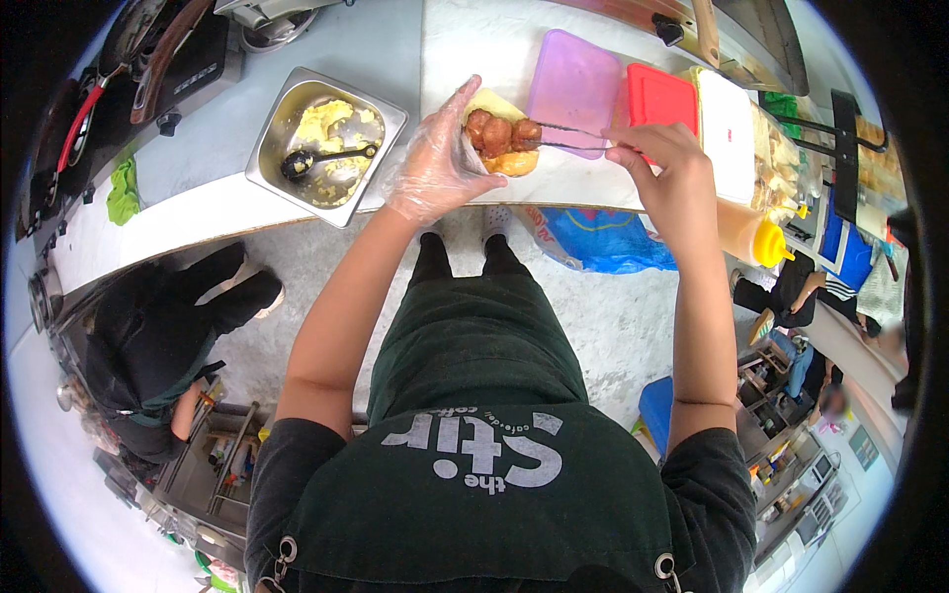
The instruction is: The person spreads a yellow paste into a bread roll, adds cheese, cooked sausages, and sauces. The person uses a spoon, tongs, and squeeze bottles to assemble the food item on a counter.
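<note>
My left hand [435,163], in a clear plastic glove, is wrapped round the left side of a bun [512,164] above the counter's front edge. Brown, round pieces that look like meatballs [494,136] fill the bun, and a pale yellow layer shows behind them. My bare right hand [667,168] pinches slim metal tongs [578,129], whose tips reach the rightmost brown piece. Left of the bun stands a steel pan [259,163] with soft yellow food [322,121] and a black spoon [336,155] lying inside.
A purple lid or container [575,84] and a red one [660,97] lie behind my hands. At the right stands a yellow-capped squeeze bottle [741,233]. A blue bag [605,242] is on the floor. One person [148,346] bends at the left; others are farther right.
</note>
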{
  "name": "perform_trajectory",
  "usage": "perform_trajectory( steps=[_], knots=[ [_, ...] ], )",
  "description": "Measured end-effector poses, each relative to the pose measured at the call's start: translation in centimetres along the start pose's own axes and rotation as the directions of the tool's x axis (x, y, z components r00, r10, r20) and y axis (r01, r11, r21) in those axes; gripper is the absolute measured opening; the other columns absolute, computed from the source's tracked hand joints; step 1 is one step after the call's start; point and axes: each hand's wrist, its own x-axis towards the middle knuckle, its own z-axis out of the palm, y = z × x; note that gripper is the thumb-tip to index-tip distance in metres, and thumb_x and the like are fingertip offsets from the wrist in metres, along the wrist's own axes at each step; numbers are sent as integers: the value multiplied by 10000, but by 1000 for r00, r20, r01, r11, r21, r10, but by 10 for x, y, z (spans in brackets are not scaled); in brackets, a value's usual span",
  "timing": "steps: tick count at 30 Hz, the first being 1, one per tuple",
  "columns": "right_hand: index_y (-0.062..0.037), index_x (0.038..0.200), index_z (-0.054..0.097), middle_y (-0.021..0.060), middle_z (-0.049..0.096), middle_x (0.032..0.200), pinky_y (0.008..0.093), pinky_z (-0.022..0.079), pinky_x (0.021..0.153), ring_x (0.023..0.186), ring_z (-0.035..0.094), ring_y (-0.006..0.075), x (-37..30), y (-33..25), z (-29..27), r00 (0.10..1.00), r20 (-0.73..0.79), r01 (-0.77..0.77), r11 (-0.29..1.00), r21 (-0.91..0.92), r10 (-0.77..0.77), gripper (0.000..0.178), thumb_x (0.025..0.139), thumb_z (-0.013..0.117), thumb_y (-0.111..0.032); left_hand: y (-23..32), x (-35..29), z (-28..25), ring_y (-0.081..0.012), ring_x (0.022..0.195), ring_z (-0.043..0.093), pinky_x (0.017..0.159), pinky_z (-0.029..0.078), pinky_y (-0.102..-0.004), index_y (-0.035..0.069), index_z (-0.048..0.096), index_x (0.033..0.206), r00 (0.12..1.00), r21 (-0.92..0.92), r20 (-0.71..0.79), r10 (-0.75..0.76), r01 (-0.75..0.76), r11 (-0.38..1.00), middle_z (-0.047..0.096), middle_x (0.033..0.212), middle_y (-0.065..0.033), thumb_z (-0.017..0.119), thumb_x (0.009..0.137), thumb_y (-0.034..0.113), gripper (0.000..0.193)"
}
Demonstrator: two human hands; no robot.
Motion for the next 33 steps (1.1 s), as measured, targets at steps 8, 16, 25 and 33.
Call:
perform_trajectory(
  steps=[8, 16, 25, 33],
  knots=[
    [-81, 1001, 764, 106, 733, 919, 364, 522, 762, 845, 657, 271, 0, 23, -6, 983, 22, -181, 964, 193, 180, 206, 813, 768, -166, -4, 1, -1, -309, 1427, 361, 1187, 322, -429, 77, 261, 1536, 997, 59, -16, 78, -76, 995, 328, 1569, -136, 948, 582, 182, 1180],
    [-97, 859, 766, 40, 719, 854, 353, 511, 701, 785, 614, 238, 2, -2, 14, 978, -41, 207, 975, 82, -204, 105, 755, 758, -87, -2, 0, 1, -313, 1415, 383, 1175, 333, -422, 72, 270, 1533, 999, 72, -23, 49, -47, 996, 341, 1567, -134, 950, 573, 182, 1182],
    [-70, 857, 759, 61, 712, 845, 359, 525, 720, 797, 614, 247, 16, -2, 40, 967, -96, 235, 972, -4, -234, 126, 740, 746, -24, -7, -1, 6, -320, 1381, 414, 1157, 353, -424, 73, 289, 1524, 995, 91, -69, 76, -69, 993, 377, 1527, -151, 954, 561, 180, 1175],
    [-112, 752, 728, 20, 646, 723, 349, 506, 688, 752, 592, 215, 17, -33, 15, 956, -39, 277, 938, -210, -291, 109, 672, 674, -61, -3, -2, 9, -340, 1352, 437, 1139, 370, -430, 67, 313, 1514, 996, 110, -85, 34, -25, 994, 419, 1485, -171, 946, 577, 209, 1140]
  ],
)
